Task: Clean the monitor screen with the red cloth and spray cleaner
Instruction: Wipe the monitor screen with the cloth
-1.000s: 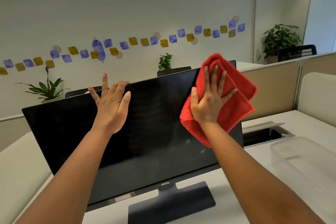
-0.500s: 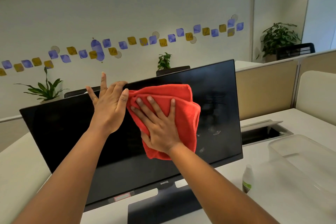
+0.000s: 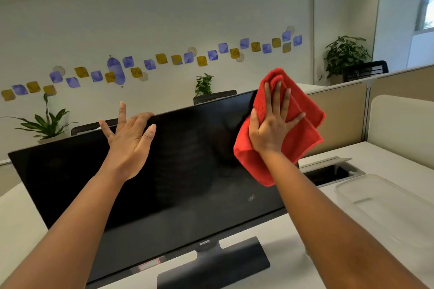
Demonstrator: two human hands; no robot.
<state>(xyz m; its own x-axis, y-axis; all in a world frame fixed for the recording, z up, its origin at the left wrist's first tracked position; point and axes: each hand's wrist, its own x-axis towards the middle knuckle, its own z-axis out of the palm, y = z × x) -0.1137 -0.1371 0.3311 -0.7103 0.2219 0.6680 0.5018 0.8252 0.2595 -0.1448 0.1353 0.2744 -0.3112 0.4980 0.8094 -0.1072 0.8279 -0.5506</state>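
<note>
From my head camera, I am in the wiping step. My right hand [image 3: 273, 124] lies flat with fingers spread, pressing the red cloth [image 3: 296, 124] against the screen at the top right corner of the monitor [image 3: 183, 171]; part of the cloth hangs past the right edge. My left hand [image 3: 129, 138] is open, palm on the glass, its fingertips hooked over the top edge left of the middle to steady the panel. The spray bottle is not in view; a clear plastic tub [image 3: 387, 206] sits at the right edge of the desk [image 3: 399, 155].

A smudge [image 3: 251, 197] shows near the bottom right corner, so I judge the next stroke should run down that side with even pressure while my left hand braces.

Half a second ago the cloth was mid-screen, touching my left hand; now it has swept back to the right corner. My left hand has stayed put.
</note>
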